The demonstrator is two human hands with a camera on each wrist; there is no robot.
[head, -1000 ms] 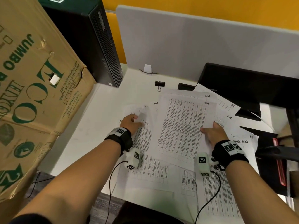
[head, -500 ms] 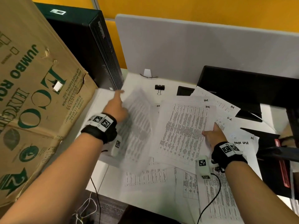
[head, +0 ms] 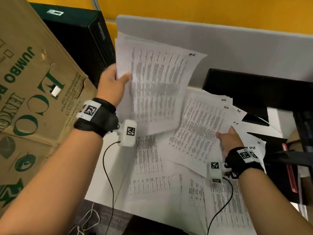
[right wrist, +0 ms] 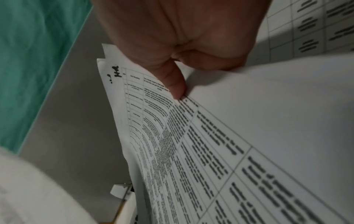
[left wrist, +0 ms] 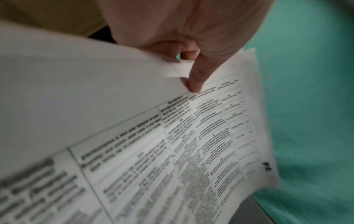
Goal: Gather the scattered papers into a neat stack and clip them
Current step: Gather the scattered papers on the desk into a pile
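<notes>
between left hand (head: 111, 82) thumb, fingers: lifted papers (head: 157, 85).

Even, bright overhead light is seen across the white desk (head: 71, 170), with no glare. The lifted sheets (head: 157, 85) above it are smeared by motion blur. Straight edges are bowed near the frame borders. Both wrist views are dimmer, softly shadowed, with near print out of focus.

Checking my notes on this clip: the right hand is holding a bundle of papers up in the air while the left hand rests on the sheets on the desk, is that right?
The hands are swapped. In the head view, the left hand grips the raised bundle of papers, while the right hand rests on the sheets on the desk.
</notes>
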